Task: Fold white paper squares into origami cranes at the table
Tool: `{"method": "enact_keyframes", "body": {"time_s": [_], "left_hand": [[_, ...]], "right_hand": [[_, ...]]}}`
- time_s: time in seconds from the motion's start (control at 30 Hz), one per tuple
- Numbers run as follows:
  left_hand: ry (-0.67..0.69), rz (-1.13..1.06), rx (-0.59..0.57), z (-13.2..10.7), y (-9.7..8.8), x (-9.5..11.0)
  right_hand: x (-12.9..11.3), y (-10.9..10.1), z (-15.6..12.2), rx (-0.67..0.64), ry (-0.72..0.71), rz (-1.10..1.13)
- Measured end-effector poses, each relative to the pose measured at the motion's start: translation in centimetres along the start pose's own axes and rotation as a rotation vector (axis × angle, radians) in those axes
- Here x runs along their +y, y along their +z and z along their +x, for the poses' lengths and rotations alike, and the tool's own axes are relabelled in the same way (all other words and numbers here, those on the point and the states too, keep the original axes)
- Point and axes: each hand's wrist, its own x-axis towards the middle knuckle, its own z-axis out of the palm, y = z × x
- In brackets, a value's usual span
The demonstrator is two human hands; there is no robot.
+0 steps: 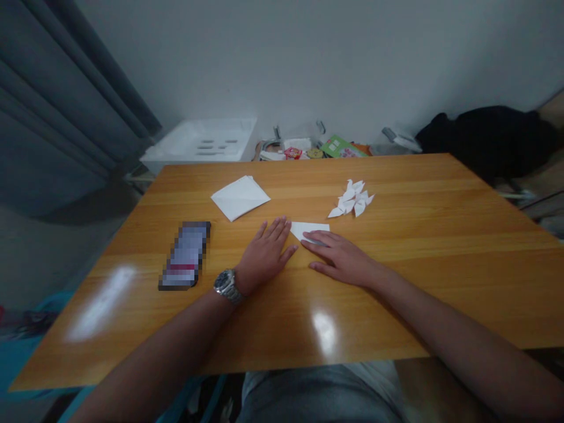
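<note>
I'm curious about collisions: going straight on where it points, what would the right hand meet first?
Probably the left hand, just past the white paper under the right hand; depth is hard to judge.

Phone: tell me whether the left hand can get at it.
Probably yes: the phone lies to the left of the left hand, and no object shows between them.

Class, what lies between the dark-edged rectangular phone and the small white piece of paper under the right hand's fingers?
The person's left hand, palm down on the glossy brown wooden table, lies between the phone and the paper, as the head view shows.
</note>
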Motion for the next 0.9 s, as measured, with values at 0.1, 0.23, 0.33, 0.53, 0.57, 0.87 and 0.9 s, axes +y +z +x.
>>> {"method": "enact_keyframes", "body": {"time_s": [0.1, 0.23, 0.33, 0.53, 0.57, 0.87, 0.9], "left_hand": [[-0.002, 0.009, -0.006, 0.11, 0.08, 0.06], [-0.004, 0.003, 0.005, 0.17, 0.18, 0.08], [-0.003, -0.006, 0.011, 0.23, 0.36, 0.06], [-0.038, -0.02, 0.027, 0.41, 0.58, 0.01], [-0.044, -0.017, 0.026, 0.41, 0.59, 0.02], [-0.028, -0.026, 0.016, 0.35, 0.66, -0.15], [-0.027, -0.036, 0.019, 0.42, 0.53, -0.17]], "right_hand": [[-0.06, 0.01, 0.18, 0.014, 0.006, 0.002], [-0.05, 0.05, 0.34, 0.035, 0.024, 0.017], [0.0, 0.14, 0.33, 0.057, 0.025, 0.023], [-0.06, -0.09, 0.4, 0.046, 0.012, -0.013], [-0.07, -0.19, 0.47, 0.039, 0.009, -0.022], [0.38, -0.06, 0.81, 0.055, -0.012, -0.04], [0.4, 0.01, 0.84, 0.06, -0.011, -0.039]]}}
